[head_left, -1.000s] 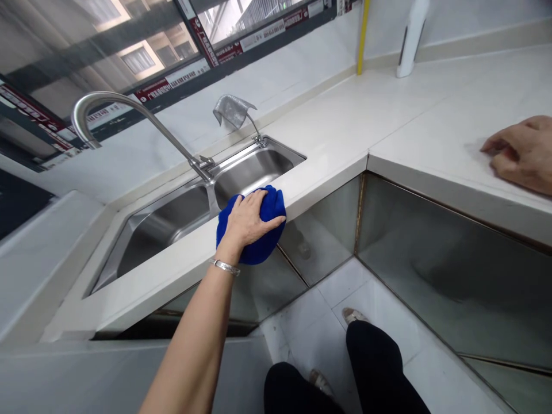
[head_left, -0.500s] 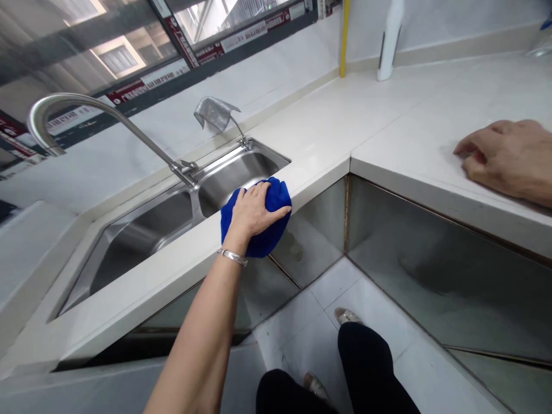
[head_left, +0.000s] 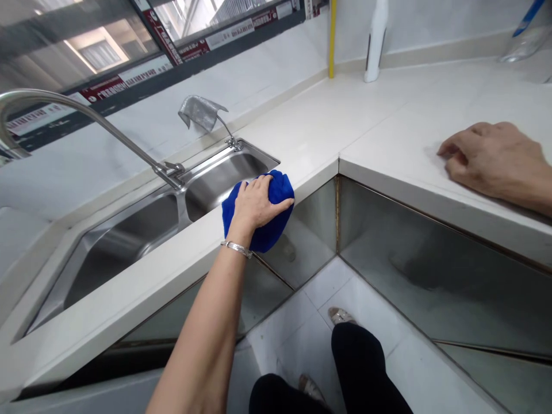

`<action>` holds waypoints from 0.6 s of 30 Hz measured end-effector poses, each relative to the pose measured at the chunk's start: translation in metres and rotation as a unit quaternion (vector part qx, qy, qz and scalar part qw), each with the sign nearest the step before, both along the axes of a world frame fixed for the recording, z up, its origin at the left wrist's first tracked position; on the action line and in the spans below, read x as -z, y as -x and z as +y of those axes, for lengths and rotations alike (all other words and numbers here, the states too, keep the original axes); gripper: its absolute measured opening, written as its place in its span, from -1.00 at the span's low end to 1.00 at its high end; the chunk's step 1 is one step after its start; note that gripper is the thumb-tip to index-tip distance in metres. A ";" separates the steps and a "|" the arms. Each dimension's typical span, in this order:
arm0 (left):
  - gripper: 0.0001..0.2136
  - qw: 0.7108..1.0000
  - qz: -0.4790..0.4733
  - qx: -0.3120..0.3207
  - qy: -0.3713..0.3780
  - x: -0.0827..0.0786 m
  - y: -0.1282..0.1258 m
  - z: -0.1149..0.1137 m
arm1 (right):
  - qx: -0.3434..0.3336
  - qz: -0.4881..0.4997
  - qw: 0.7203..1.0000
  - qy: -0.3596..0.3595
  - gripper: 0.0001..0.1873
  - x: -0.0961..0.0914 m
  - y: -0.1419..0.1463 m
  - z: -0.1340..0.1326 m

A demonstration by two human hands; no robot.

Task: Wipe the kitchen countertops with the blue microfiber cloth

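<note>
My left hand (head_left: 254, 206) presses a bunched blue cloth (head_left: 276, 225) onto the front edge of the white countertop (head_left: 328, 132), just right of the steel double sink (head_left: 129, 236). Its fingers are wrapped over the cloth, and part of the cloth hangs over the counter's edge. A silver bracelet sits on that wrist. My right hand (head_left: 491, 158) rests on the counter's right wing, fingers curled loosely downward and holding nothing that I can see.
A curved steel faucet (head_left: 90, 121) arches over the sink. A silvery rag (head_left: 200, 112) hangs on a small tap behind the sink. A white bottle (head_left: 375, 40) and a yellow pipe (head_left: 331, 34) stand in the back corner. Open cabinet space lies below the counter.
My left hand and the blue cloth have slid a little to the right along the counter's front edge. The view has shifted, so the right hand shows more fully.
</note>
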State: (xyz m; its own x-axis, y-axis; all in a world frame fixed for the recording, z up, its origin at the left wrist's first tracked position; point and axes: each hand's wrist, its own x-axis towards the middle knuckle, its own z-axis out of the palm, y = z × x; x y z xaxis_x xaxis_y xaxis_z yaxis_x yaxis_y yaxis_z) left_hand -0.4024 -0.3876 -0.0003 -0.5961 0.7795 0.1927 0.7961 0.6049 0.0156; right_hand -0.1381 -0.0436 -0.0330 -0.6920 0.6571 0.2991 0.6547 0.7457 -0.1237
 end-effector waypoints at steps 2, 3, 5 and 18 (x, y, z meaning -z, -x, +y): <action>-0.21 1.000 -0.002 0.001 -0.004 0.000 0.000 0.002 | 0.002 -0.021 1.000 -0.005 -0.65 -0.003 0.000 -0.003; -0.21 1.000 -0.003 0.001 -0.005 0.000 0.001 0.003 | 0.003 -0.031 0.999 -0.010 -0.63 -0.005 0.000 -0.004; -0.22 1.000 -0.002 0.003 -0.010 0.000 0.000 0.004 | 0.001 -0.042 0.999 -0.023 -0.59 -0.006 0.001 -0.005; -0.24 1.000 -0.004 0.004 -0.018 0.000 -0.001 0.004 | 0.017 -0.041 0.999 -0.011 -0.58 -0.009 0.002 -0.012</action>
State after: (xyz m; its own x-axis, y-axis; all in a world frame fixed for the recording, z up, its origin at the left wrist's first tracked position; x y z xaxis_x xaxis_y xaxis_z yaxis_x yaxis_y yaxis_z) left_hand -0.4018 -0.3839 -0.0005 -0.5913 0.7770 0.2161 0.8008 0.5973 0.0436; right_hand -0.1406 -0.0554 -0.0238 -0.6916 0.6748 0.2577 0.6873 0.7245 -0.0526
